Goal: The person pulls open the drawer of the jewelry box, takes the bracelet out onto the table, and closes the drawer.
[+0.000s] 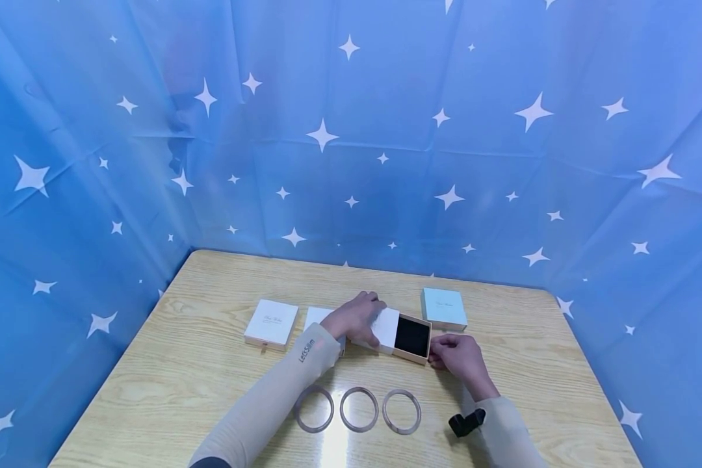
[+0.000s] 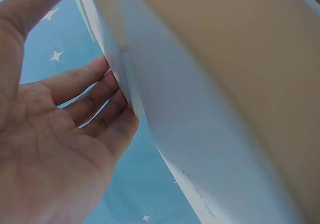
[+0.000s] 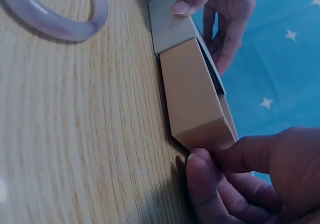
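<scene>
My left hand (image 1: 353,318) grips the white sleeve (image 1: 389,328) of a small drawer box, its thumb on the near side and fingers on the far side. From the sleeve's right end a tan drawer (image 3: 192,91) with a black lining (image 1: 412,336) sticks partly out. The thumb and index finger of my right hand (image 1: 459,356) pinch at the drawer's outer end; any pull tab there is hidden by the fingertips. Three pale purple bangles, a left one (image 1: 314,429), a middle one (image 1: 359,429) and a right one (image 1: 402,431), lie in a row nearer me.
A closed white box (image 1: 272,321) stands at the left. Another white box (image 1: 316,316) is partly covered by my left forearm. Behind the drawer is a light blue box (image 1: 444,307). A star-patterned blue curtain (image 1: 351,162) hangs behind the wooden table (image 1: 169,364).
</scene>
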`<state>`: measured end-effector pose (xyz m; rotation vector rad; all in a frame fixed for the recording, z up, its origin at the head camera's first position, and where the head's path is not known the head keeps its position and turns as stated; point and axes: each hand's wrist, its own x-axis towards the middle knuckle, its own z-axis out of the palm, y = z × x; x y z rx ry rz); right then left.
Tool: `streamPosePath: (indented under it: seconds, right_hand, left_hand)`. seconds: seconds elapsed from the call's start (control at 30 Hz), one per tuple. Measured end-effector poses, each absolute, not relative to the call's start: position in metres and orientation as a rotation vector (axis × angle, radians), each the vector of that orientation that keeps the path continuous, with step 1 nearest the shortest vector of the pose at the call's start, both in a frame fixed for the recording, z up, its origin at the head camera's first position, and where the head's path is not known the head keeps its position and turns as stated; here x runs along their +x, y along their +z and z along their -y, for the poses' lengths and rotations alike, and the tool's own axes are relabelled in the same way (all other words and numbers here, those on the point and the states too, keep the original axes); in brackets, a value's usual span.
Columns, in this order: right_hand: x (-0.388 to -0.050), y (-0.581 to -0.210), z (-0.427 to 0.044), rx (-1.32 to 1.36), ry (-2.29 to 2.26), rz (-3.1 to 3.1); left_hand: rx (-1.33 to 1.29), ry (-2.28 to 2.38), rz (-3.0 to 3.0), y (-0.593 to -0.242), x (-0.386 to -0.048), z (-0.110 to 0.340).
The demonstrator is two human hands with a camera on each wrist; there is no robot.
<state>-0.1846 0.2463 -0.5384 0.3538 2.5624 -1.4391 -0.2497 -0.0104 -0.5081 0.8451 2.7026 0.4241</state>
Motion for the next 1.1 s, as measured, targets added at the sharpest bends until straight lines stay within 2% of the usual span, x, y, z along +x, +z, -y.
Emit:
streamPosePath:
  seconds: [1.1]
  right_hand:
    - [-0.193,-0.543,-0.230,0.359,-1.456,-2.599]
  left_hand:
    - [0.829,0.439,-2.699,-0.507,-0.249,0.010]
